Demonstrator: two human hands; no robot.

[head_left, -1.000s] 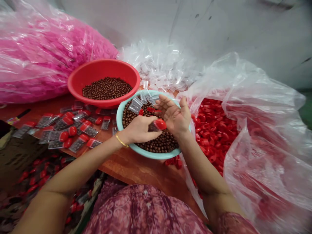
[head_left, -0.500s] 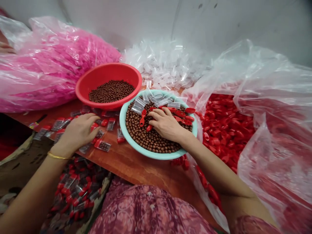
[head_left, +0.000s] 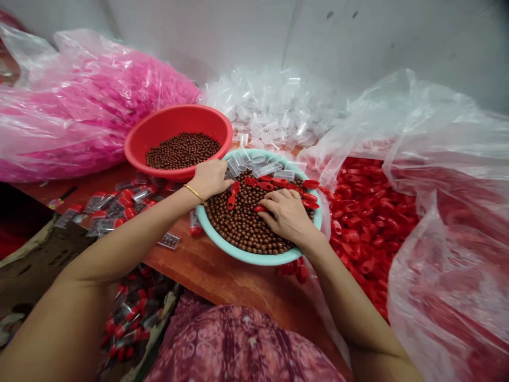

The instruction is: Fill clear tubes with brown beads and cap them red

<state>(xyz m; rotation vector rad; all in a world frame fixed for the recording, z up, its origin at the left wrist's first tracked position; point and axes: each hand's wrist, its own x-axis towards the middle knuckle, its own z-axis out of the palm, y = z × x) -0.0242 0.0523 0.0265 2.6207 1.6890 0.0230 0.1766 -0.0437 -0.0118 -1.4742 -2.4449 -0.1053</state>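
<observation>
The right hand (head_left: 288,213) pinches a red plastic piece (head_left: 261,208) over glossy round brown beads (head_left: 242,225) in a smooth turquoise basin (head_left: 238,254). The left hand (head_left: 210,178) is at its far-left edge, beside clear oval-mouthed tubes (head_left: 239,159); its fingertips are hidden, so I cannot tell its grip. Printing on the cardboard box (head_left: 43,265) is unreadable.

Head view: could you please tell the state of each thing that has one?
Blue basin: holding brown balls, loose red scoops, clear tubes
Red basin: partly filled with brown balls
Capped tubes: scattered on the table
Left bag: bulging with pink pieces
Right bag: open, red scoops exposed
Left hand: at blue basin's rim, grip hidden
Right hand: fingers bent by a red scoop, grip unclear
</observation>
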